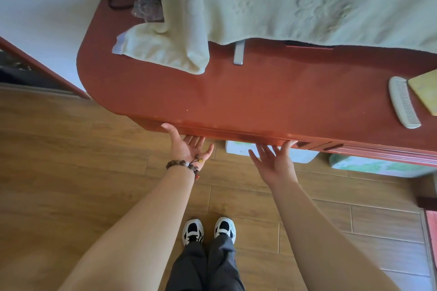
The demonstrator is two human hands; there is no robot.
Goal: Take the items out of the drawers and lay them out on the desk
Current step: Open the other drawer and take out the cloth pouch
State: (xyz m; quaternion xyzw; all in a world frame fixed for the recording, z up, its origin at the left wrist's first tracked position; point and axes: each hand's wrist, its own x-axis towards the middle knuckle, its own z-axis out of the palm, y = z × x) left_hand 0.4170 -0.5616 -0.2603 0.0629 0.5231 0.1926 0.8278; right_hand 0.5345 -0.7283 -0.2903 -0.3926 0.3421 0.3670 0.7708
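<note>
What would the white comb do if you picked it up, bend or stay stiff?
The comb would probably stay stiff: it looks like thin moulded plastic holding its long curved shape. Being slim, it is likely light. It lies flat on the smooth desk, so a push would probably slide it, not roll it.

No text, label, brand, number or sign can be read anywhere in the head view.
</note>
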